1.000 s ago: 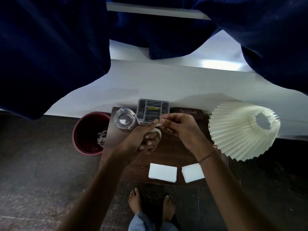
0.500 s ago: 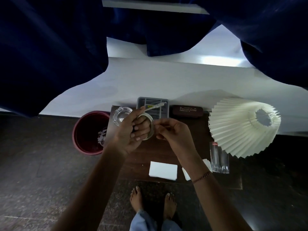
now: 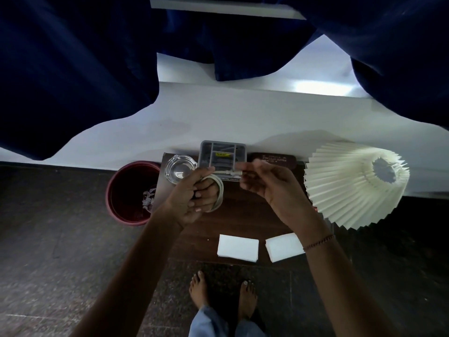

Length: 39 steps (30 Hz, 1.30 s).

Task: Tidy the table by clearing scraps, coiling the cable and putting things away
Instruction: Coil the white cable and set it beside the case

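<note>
where the dark blue curtain (image 3: 73,69) fills the upper left of the frame, it hides everything behind it. left of centre, a red bin (image 3: 121,186) stands on the floor with pale scraps (image 3: 148,201) inside, too dim to identify. the bin's right rim is cut by the table (image 3: 243,215) edge. a glass ashtray (image 3: 179,169) sits at the table's upper left corner, its near side covered by the left hand (image 3: 192,198). left hand is above the table, fingers curled through the coiled cable (image 3: 220,190), gripping it. the fingers hide the coil's inner part. the loop faces the camera. the free end leaves the top of the coil and runs level, long axis across the frame, plug end pointing right. a grey divided organiser (image 3: 222,154) is just behind at centre, its lower edge blocked by cable and hands. two white folded papers (image 3: 238,246) lie at the table's lower edge, the right one's corner behind the right wrist. right hand (image 3: 272,188) is motion-blurred. its fingertips pinch the plug end, exact finger placement hard to make out. a dark case (image 3: 274,158) lies behind that hand, label unreadable. a pleated lampshade (image 3: 352,188) at right covers the table's right end.
</note>
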Tool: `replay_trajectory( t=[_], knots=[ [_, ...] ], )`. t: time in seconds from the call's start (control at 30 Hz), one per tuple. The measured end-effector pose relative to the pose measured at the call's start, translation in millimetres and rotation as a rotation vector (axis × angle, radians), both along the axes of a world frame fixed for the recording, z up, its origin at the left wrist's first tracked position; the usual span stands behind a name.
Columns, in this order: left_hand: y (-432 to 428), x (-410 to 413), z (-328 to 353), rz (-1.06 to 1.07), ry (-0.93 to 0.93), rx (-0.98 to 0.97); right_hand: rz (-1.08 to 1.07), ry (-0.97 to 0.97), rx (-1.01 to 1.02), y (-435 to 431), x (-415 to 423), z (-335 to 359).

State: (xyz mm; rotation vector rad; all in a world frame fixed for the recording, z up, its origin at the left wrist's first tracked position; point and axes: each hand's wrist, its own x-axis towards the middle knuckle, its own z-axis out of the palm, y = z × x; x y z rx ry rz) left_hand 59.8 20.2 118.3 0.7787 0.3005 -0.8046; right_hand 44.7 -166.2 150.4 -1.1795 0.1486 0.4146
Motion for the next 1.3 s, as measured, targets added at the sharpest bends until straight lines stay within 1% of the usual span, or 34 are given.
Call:
replay_trajectory(
  t=[0.07, 0.13, 0.23, 0.37, 0.43, 0.57, 0.67, 0.87, 0.93, 1.03, 1.1, 1.17, 1.3],
  knots=[
    [0, 0, -1, -0.002, -0.001, -0.005, 0.108, -0.016, -0.156, 2, -2, -3],
    [0, 0, -3, -0.018, -0.018, -0.046, 0.153, -0.008, -0.212, 3, -1, -6],
    [-1, 0, -4, -0.050, -0.037, -0.078, 0.170, 0.031, -0.208, 5, -1, -10],
    [-3, 2, -4, -0.064, -0.040, -0.093, 0.169, 0.040, -0.252, 12, -3, -14],
    [-3, 3, -4, -0.055, -0.034, -0.097, 0.148, 0.044, -0.250, 15, -3, -15],
    [-6, 6, -6, -0.035, -0.039, -0.091, 0.077, 0.075, -0.180, 20, -7, -15],
    [-10, 7, -5, -0.034, -0.001, -0.097, 0.027, 0.089, -0.180, 20, -9, -18],
    [-19, 11, -5, -0.105, 0.075, 0.054, 0.083, 0.140, -0.216, 15, -9, -27],
    [-22, 13, -6, -0.148, 0.070, 0.128, 0.110, 0.145, -0.237, 14, -8, -32],
    [-29, 15, -10, -0.165, 0.017, 0.289, 0.083, 0.139, -0.277, 16, -9, -40],
    [-35, 15, -12, -0.149, -0.026, 0.429, 0.045, 0.089, -0.372, 19, -11, -46],
    [-42, 14, -12, -0.116, -0.053, 0.577, 0.013, 0.036, -0.512, 22, -13, -53],
    [-58, 11, -10, -0.006, -0.103, 0.821, -0.023, 0.018, -0.648, 27, -14, -62]
  ],
)
